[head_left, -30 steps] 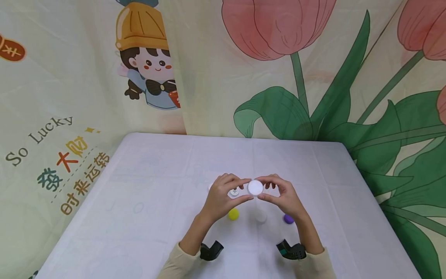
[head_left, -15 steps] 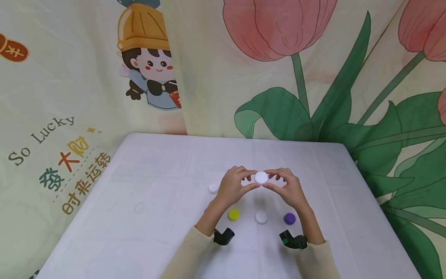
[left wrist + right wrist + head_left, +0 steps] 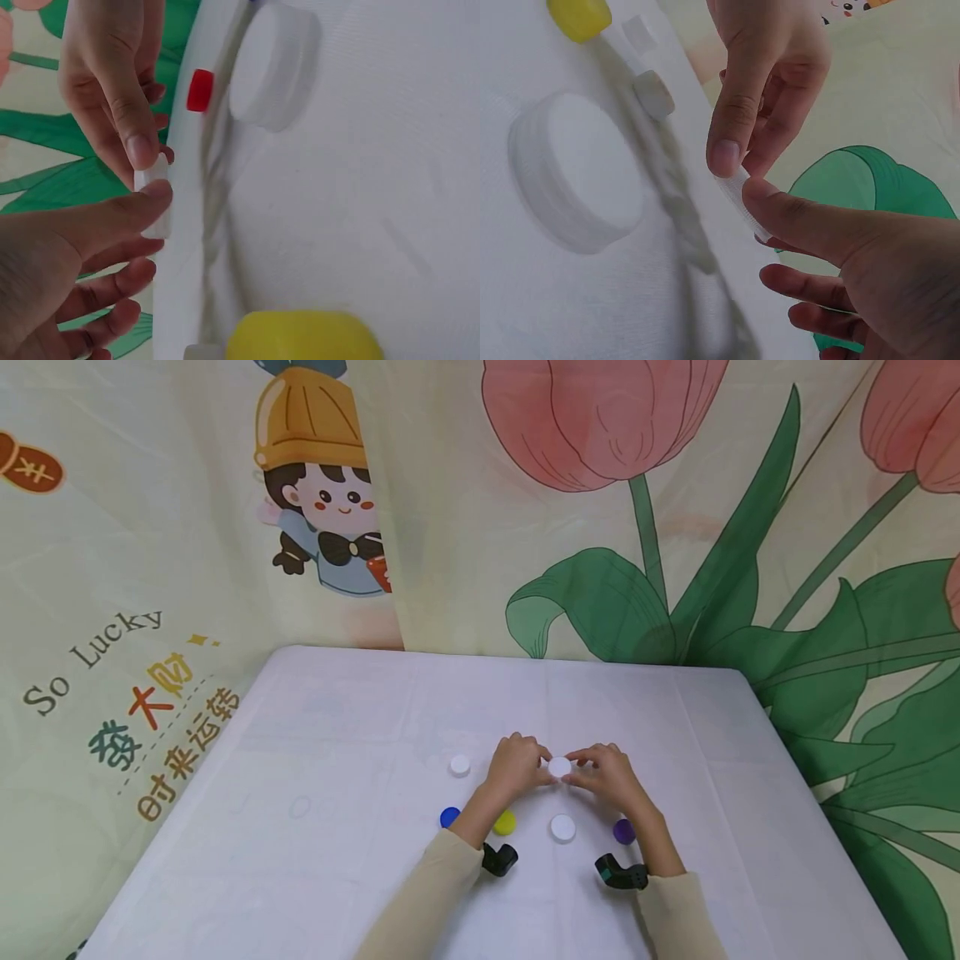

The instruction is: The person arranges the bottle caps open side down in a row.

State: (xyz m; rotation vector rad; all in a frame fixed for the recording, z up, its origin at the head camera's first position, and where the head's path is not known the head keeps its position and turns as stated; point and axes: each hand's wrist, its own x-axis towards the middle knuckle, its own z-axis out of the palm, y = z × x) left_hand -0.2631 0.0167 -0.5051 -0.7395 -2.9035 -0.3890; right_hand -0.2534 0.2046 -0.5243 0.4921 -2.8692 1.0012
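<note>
Above the middle of the table, a white bottle cap [image 3: 559, 767] is held between both hands with its flat top toward the head camera. My left hand [image 3: 516, 767] pinches its left side by thumb and fingers, and my right hand [image 3: 607, 774] pinches the opposite side. Both wrist views show the two thumbs on the cap's ridged rim [image 3: 156, 214]. Nearer the person lies another white cap [image 3: 563, 828], with a yellow cap [image 3: 505, 822] to its left and a purple cap [image 3: 624, 832] to its right, beside the right forearm.
A blue cap [image 3: 450, 817] lies left of the left forearm, partly covered by it. Farther back sits a white cap [image 3: 460, 766]. The left wrist view shows a red cap [image 3: 199, 90] beyond the hands. White cloth covers the table [image 3: 337, 735]; a printed curtain hangs behind.
Both hands lifted the white cap slightly away and to the right, then lowered it back toward the table. The left arm shifted right, uncovering the far-left white cap and the blue cap.
</note>
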